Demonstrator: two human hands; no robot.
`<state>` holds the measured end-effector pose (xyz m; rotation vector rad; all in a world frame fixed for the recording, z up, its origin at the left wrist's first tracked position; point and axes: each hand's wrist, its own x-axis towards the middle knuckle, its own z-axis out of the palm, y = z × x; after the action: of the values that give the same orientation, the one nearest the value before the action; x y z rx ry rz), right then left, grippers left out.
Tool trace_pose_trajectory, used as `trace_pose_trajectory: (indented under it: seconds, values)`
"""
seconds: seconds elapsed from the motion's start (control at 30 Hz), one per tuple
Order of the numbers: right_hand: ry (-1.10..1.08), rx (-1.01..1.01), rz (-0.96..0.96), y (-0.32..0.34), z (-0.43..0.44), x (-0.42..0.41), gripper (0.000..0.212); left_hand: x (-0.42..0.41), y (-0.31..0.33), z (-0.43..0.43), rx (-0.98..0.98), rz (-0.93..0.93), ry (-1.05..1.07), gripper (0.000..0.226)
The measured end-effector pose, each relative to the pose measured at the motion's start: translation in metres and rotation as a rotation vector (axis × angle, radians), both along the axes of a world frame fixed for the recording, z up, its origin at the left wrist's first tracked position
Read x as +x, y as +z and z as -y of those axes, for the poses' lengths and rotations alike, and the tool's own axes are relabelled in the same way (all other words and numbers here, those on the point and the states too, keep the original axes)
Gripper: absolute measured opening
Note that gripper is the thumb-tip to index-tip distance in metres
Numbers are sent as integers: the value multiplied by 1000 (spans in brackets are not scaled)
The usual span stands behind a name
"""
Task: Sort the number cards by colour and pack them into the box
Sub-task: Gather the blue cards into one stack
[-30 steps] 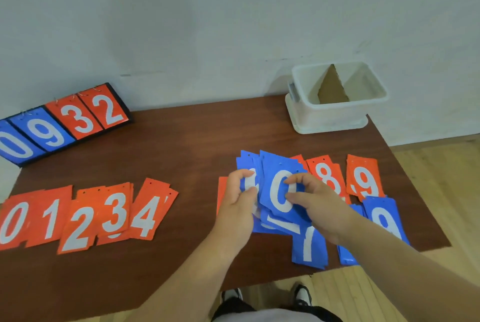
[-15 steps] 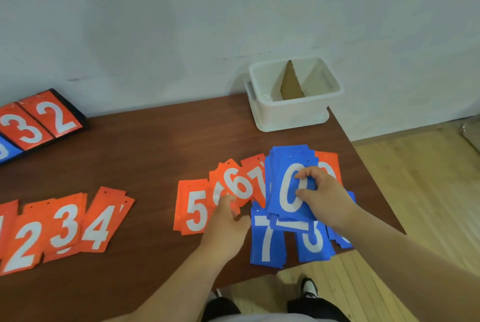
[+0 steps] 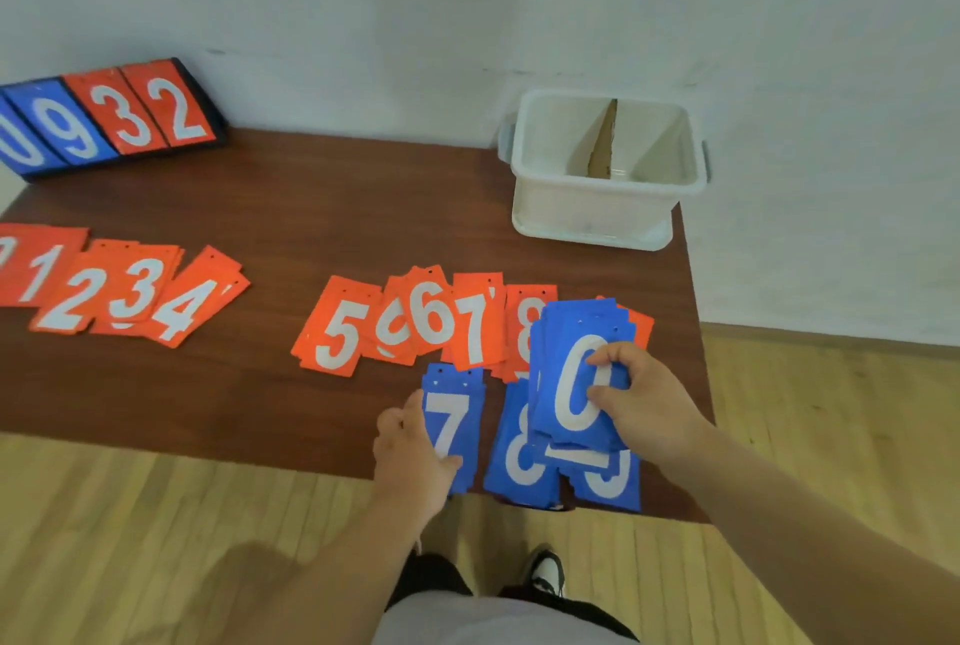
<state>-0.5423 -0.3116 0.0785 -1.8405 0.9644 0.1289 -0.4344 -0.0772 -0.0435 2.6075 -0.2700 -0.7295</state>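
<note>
My right hand [image 3: 641, 397] grips a stack of blue cards [image 3: 574, 374] with a white 0 on top, held just above the table's right front. My left hand [image 3: 410, 447] rests on the left edge of a blue 7 card [image 3: 454, 423] lying at the front edge. A blue 8 card [image 3: 517, 447] and another blue card [image 3: 605, 480] lie partly under the held stack. Orange cards 5 to 8 [image 3: 415, 322] are fanned behind them. Orange cards 1 to 4 [image 3: 119, 291] lie at the left. The white box [image 3: 602, 171] with a cardboard divider stands at the back right.
A black flip scoreboard [image 3: 104, 122] showing 0, 9, 3, 2 leans against the wall at the back left. The brown table [image 3: 311, 213] ends just in front of the blue cards and right of the box. Wooden floor lies below.
My left hand let go of the blue stack and moved down onto the blue 7 card. My right hand keeps the stack, shifted right. The orange 5 to 8 cards became uncovered.
</note>
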Motion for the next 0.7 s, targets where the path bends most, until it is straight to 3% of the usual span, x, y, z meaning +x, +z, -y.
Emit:
trace_pose_trajectory:
  seconds: [0.2, 0.43, 0.7]
  values:
    - [28, 19, -14, -1, -4, -1, 25, -12, 2, -8, -169, -80, 131, 95]
    - [8, 46, -27, 4, -15, 7, 25, -17, 8, -7, -224, -183, 225, 81]
    - [18, 40, -13, 9, -32, 30, 25, -2, 43, -9, -484, -198, 403, 65]
